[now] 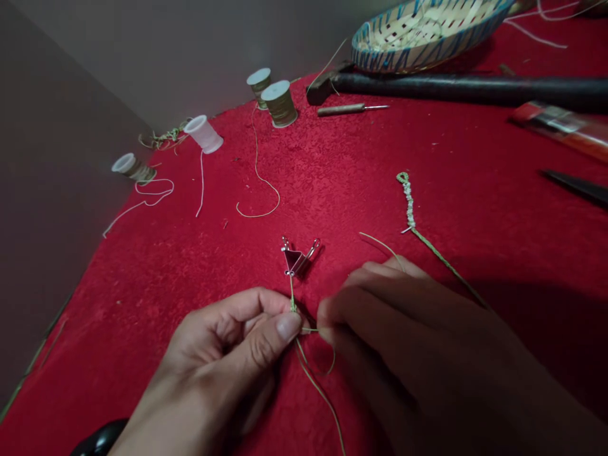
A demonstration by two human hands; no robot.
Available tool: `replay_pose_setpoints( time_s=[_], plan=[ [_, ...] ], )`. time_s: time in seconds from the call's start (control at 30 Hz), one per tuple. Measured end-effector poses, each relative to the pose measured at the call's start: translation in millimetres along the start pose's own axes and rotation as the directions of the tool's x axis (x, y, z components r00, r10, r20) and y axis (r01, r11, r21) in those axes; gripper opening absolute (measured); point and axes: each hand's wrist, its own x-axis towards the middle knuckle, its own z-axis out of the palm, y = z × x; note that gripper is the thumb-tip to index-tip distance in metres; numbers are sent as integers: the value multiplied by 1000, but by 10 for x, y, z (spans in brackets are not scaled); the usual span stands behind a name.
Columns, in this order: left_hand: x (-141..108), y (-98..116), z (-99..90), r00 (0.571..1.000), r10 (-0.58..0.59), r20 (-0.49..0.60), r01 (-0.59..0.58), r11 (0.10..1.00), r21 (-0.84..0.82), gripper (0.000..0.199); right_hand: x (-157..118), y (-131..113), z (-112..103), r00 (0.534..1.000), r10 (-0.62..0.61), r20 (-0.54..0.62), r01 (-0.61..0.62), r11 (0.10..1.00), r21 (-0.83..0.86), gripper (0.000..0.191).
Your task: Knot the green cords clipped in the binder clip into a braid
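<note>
A small black binder clip with silver wire handles sits on the red cloth and grips the top of a green cord. Below the clip, my left hand pinches the cord between thumb and forefinger. Strands of the cord hang down past the hand. My right hand comes in from the right, its fingertips holding a thin green strand against the pinch. A knotted, pale cord piece lies beyond my right hand, its green tail running under the hand's shadow.
Several thread spools and a white plastic spool stand at the back, with loose threads trailing. Behind them are a woven basket, a long dark-handled tool, an awl, a red packet and a dark blade.
</note>
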Motion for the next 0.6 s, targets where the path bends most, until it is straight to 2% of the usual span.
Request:
replay_pose_setpoints(
  time_s=[0.13,0.27,0.4,0.47,0.53,0.6],
  plan=[
    [35,69,41,1000,13,-14,-14,1000,-22,38,-47,33,44,1000,-13,24,13,1000,18,17],
    [94,128,81,1000,27,-10,-28,998,-54,38,-71,99,19,997,-60,48,55,993,106,31],
    [84,9,0,998,69,-3,-69,997,-39,38,-20,161,-84,988,-112,103,106,992,62,29],
    [59,-100,-59,995,104,-12,-104,995,8,39,22,158,-115,987,-149,55,148,989,25,29],
    [35,-187,-93,992,123,-21,-122,991,53,42,63,119,-135,984,-169,-49,167,985,-37,32],
    [18,-218,-88,992,121,-22,-119,991,59,46,92,62,-163,981,-146,-128,135,986,-97,34]
  ],
)
